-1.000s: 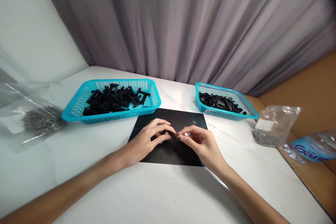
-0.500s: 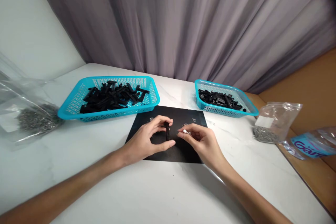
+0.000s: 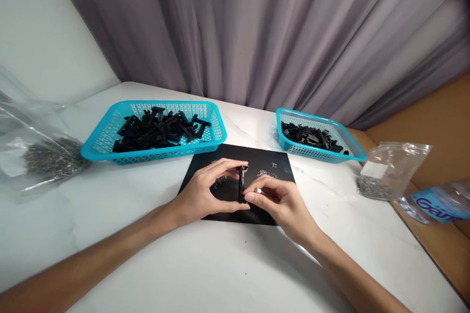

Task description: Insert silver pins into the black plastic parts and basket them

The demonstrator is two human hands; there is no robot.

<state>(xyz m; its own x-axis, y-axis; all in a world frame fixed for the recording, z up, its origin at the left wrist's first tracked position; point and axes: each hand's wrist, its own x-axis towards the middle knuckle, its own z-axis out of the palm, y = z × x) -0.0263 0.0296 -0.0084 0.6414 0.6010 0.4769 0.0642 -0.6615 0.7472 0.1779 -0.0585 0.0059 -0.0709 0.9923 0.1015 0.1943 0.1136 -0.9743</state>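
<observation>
Pinching a black plastic piece [image 3: 241,183] upright between the thumb and forefinger of my left hand [image 3: 205,190], I hold it just above the middle of the black mat [image 3: 227,154]. My right hand [image 3: 279,200] is closed narrow on a small silver part [image 3: 258,190], its fingertips touching the lower end of the piece from the 3 o'clock side. A scatter of loose metal bits [image 3: 266,173] lies on the mat at 1 o'clock from my hands. Off the mat at 10 o'clock sits a turquoise basket [image 3: 110,149] piled with black pieces, and at 2 o'clock a smaller turquoise basket [image 3: 316,156] holds fewer of them. At 9 o'clock a clear bag [image 3: 36,156] of grey metal parts rests on the white table [image 3: 183,264]; at 3 o'clock lies a second clear bag [image 3: 385,171], with a blue-labelled bag [image 3: 436,203] just beyond it.
</observation>
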